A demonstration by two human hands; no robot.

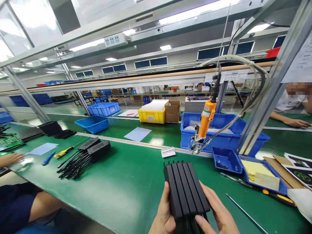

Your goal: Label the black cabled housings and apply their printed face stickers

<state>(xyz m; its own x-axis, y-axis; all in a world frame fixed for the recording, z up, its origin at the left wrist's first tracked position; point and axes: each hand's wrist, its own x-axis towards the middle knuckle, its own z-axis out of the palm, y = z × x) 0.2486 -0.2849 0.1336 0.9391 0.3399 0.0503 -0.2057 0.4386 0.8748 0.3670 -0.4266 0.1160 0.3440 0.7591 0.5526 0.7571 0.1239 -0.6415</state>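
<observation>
The left hand [162,214] and right hand [218,211] clasp black cabled housings [185,188], already lined up in a block, below and left of the hanging orange screwdriver [206,118]; the loose housing pile [98,150], well left of that screwdriver, lies untouched.

From here I see matt plastic on the boxes [186,188], a smooth, glossy counter [122,191], a shiny metal rod [246,213] and, by the counter's far edge, a plastic tray [230,157].
</observation>
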